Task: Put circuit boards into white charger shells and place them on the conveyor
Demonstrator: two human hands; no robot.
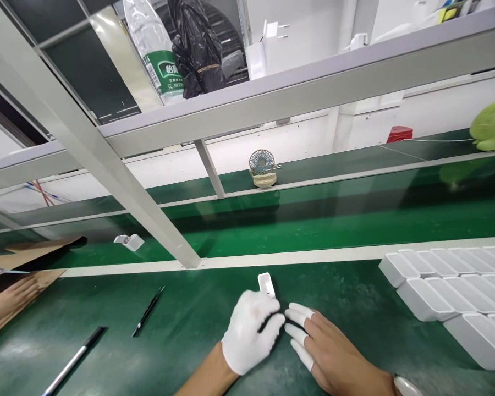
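Note:
My left hand [253, 330], in a white glove, is low in the middle of the head view with its fingers curled in. Whatever lies between its fingertips, if anything, is hidden. Just beyond its knuckles is a small white plastic tray-like piece [266, 284], its near end covered by the glove; I cannot tell whether the hand touches it. To the right, my right hand [328, 344] wears white finger cots on several fingers. Those fingers stretch toward the left hand with nothing visible in them, the tips close to the gloved thumb.
Rows of white boxes [423, 297] stand at right. Black tweezers [148, 311] and a pen [74, 360] lie at left. Another person's hand [14, 300] touches a cardboard box [45, 278]. A slanted metal post [119, 181] meets the bench rail; a white part [130, 241] lies behind.

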